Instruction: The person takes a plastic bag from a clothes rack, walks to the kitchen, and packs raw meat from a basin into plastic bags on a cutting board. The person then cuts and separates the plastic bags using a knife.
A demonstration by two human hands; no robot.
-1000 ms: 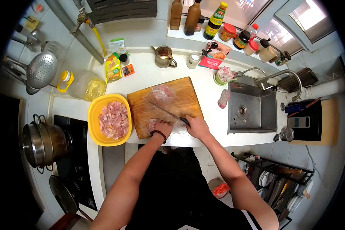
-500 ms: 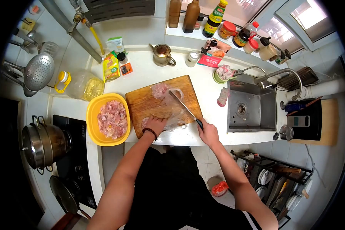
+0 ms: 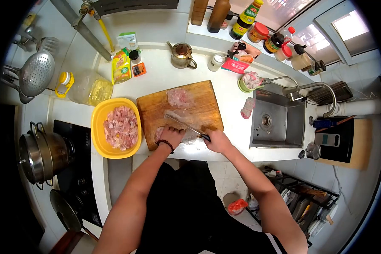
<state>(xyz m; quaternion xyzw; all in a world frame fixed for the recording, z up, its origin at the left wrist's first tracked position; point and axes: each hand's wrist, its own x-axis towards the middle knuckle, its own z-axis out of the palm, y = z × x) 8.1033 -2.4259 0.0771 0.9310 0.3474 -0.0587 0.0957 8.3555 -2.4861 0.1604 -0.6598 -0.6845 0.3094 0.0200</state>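
Observation:
My right hand [image 3: 219, 141] is closed around the black handle of a kitchen knife [image 3: 183, 122]. Its blade points up and left, low over the wooden cutting board [image 3: 152, 111], close to the fingers of my left hand [image 3: 172, 136]. That left hand presses down with bent fingers on a piece of raw meat [image 3: 159, 133] at the board's near side; its fingertips are partly hidden. Crumpled clear plastic [image 3: 191, 136] lies between the two hands. Another clump of raw meat [image 3: 178, 98] sits at the far part of the board.
A yellow basin [image 3: 95, 134] of cut meat stands left of the board. Behind are a metal teapot [image 3: 181, 55], a glass jar [image 3: 216, 62] and an oil jug [image 3: 88, 89]. The sink [image 3: 279, 139] is at right, the black stove [image 3: 78, 169] at left.
My right hand has moved left and slightly down with the knife, bringing the blade nearer my left hand. The left hand stays on the meat. The view has shifted slightly.

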